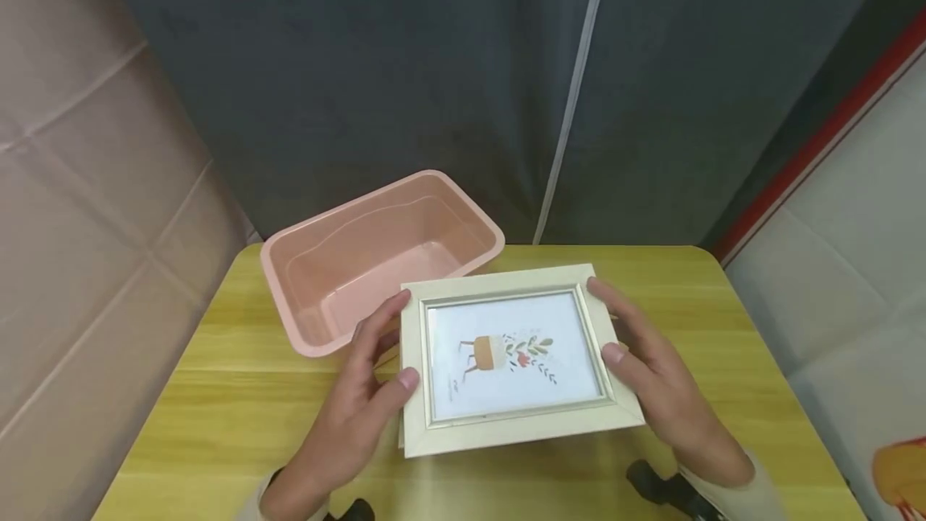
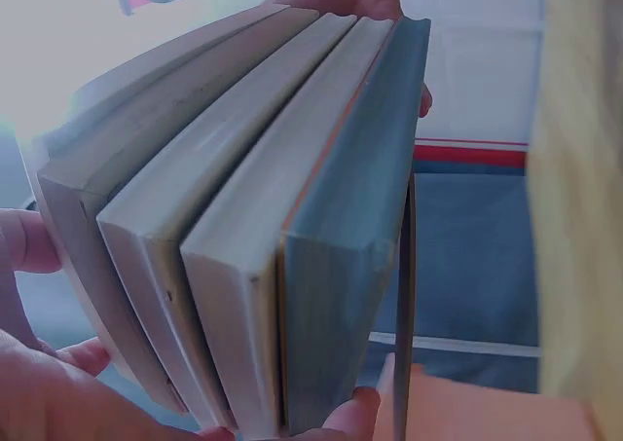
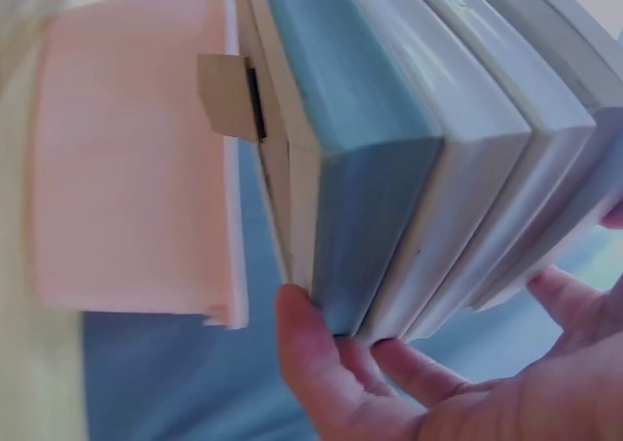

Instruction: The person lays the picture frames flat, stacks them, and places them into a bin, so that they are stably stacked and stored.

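Both hands hold a stack of several picture frames over the table. The topmost picture frame [image 1: 510,356] has a cream border and a print of a potted plant with a red flower, lying sideways. At the bottom of the stack is a blue picture frame [image 2: 355,149], with white picture frames [image 3: 458,159] between. My left hand [image 1: 354,400] grips the left end, thumb on the front edge and fingers along the side. Its counterpart, my right hand [image 1: 665,384], grips the right end. A cardboard stand flap [image 3: 226,95] juts from the bottom frame's back.
Just behind the stack, a pink plastic bin [image 1: 362,239] stands at an angle on the wood-grain table [image 1: 217,400]. The part of its inside that shows holds nothing. A dark curtain [image 1: 362,87] hangs at the table's back edge, with pale fabric walls [image 1: 94,248] at the sides.
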The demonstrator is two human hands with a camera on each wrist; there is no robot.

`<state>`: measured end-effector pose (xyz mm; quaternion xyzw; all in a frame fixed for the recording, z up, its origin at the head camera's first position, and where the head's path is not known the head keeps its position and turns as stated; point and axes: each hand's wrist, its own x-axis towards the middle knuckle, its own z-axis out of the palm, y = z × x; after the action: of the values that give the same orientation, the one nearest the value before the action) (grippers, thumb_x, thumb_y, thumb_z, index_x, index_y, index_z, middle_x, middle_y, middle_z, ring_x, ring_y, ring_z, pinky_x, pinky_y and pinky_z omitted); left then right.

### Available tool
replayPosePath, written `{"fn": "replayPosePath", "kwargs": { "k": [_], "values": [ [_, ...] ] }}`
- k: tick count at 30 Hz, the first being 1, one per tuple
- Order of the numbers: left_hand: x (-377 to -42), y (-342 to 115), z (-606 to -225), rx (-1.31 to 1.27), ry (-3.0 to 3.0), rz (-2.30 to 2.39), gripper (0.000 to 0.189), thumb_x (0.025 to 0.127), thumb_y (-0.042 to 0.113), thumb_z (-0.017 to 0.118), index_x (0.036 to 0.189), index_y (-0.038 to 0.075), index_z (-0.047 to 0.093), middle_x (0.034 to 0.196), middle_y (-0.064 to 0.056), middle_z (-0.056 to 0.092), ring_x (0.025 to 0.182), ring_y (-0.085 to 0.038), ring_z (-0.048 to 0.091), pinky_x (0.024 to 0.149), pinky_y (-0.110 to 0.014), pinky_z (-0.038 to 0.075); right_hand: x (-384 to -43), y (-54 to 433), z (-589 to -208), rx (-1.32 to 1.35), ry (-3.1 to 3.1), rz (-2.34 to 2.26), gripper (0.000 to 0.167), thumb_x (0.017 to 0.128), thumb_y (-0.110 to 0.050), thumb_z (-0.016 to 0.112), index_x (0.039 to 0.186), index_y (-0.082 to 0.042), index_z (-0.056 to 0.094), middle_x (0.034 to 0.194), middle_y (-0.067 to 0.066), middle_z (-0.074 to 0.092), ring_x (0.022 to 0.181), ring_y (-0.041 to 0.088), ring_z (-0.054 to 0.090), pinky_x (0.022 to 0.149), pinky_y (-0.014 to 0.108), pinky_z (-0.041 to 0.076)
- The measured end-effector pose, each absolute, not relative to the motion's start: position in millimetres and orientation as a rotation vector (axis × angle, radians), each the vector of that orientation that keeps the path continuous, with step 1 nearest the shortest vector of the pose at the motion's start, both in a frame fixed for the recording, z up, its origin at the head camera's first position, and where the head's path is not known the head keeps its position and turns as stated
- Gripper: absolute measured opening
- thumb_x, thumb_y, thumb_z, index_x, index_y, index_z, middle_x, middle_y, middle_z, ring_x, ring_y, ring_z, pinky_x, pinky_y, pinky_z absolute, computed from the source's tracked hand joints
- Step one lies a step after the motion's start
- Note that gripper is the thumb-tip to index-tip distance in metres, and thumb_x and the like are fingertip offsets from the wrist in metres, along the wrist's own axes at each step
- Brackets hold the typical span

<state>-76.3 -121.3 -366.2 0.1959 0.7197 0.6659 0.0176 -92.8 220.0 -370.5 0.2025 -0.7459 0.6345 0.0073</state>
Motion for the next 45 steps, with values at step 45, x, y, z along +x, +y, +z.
{"fn": "replayPosePath", "kwargs": {
  "k": [45],
  "values": [
    [-198, -196, -323, 0.020, 2.090, 2.464, 0.066, 0.109, 0.024, 0.051, 0.167, 0.043, 0.024, 0.148, -0.001, 0.041, 0.123, -0.019, 0.059, 0.081, -0.029, 0.064, -319, 96, -319, 0.794, -2.406, 2.300, 0.053, 0.110, -0.032, 0.047, 0.161, -0.042, 0.041, 0.170, -0.005, 0.034, 0.143, 0.029, 0.048, 0.116, 0.054, 0.045]
  ]
}}
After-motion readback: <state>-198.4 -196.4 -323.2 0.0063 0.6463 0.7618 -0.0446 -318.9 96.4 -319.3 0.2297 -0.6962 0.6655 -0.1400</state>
